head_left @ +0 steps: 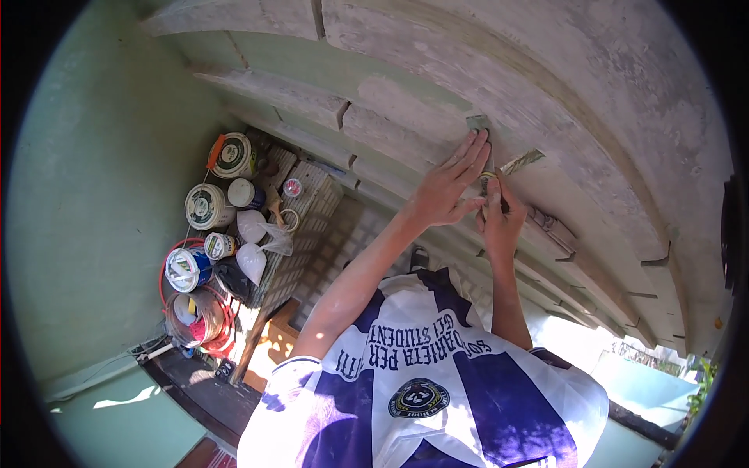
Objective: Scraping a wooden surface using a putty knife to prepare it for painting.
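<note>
A putty knife point(477, 122) lies with its flat blade against a pale, patchily coated panel point(406, 101) between ridged slats. My left hand point(451, 183) rests stretched fingers flat along the blade, the fingertips just behind its front edge. Below it, my right hand point(502, 218) is closed around the knife's handle point(485, 178). Part of the handle is hidden by the fingers. A rough brownish-green strip point(521, 162) shows in the surface to the right of the hands.
A slatted wooden table point(312, 195) at the left bears several tubs, including a white-lidded one point(234, 156), and tied bags of white material point(251, 263). A clear bucket point(193, 318) stands near a red hose point(226, 335). Long ledges point(499, 70) curve above and right of my hands.
</note>
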The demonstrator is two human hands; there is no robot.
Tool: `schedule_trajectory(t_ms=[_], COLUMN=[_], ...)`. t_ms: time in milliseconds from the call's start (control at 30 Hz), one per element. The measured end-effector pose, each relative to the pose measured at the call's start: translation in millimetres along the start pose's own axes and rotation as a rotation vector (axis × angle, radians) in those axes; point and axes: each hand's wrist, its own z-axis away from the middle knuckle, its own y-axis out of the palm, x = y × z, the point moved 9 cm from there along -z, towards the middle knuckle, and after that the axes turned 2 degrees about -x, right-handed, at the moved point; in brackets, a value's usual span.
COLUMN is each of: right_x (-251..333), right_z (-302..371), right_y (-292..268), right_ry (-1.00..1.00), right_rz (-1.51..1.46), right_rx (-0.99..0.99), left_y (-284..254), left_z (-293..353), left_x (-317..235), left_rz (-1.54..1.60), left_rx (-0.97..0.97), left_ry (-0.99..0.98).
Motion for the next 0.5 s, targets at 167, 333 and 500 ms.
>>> schedule_trajectory(t_ms=[167,333,500], right_x=[7,12,14], right_z=[-13,-4,-11], right_y=[6,5,9], right_ry=[-0.012,-0.012,-0.019], right_rz=[0.06,0.032,0.092], right_rx=[0.008,-0.016,0.021], left_y=[-6,-3,-2], left_z=[-9,-4,-5], left_x=[5,-1,4], left_rz=[-0.015,0.015,0.017], left_rx=[-0.041,-0.007,-0.002], left_ry=[0.021,0.008,0.004])
